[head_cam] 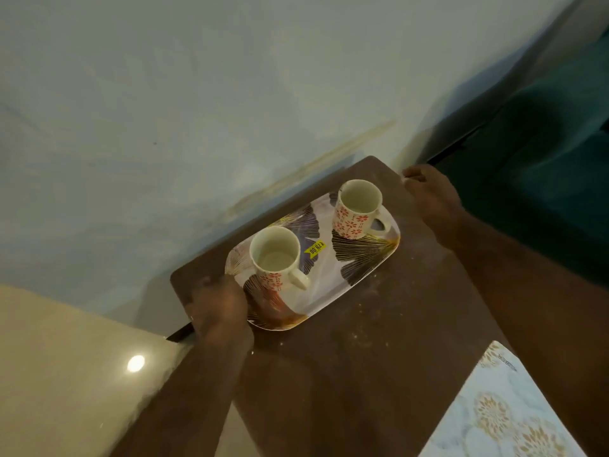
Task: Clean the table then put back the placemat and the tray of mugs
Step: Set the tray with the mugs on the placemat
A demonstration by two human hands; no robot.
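Note:
A patterned tray [357, 258] lies on the dusty brown table [346, 357], close to the wall. Two cream mugs with red flowers stand on it, one at the left [273, 255] and one at the right [357, 207]. My left hand [219, 303] grips the tray's left end. My right hand [430, 192] is over the table's far right corner, just past the tray's right end and apart from it. Its fingers are loosely curled and nothing shows in them. The floral placemat [497, 407] lies at the lower right, partly out of frame.
A pale wall [230, 110] runs right behind the table. A dark green seat [543, 176] stands to the right of it. A glossy beige floor [66, 374] lies to the left. White crumbs and dust speckle the table top in front of the tray.

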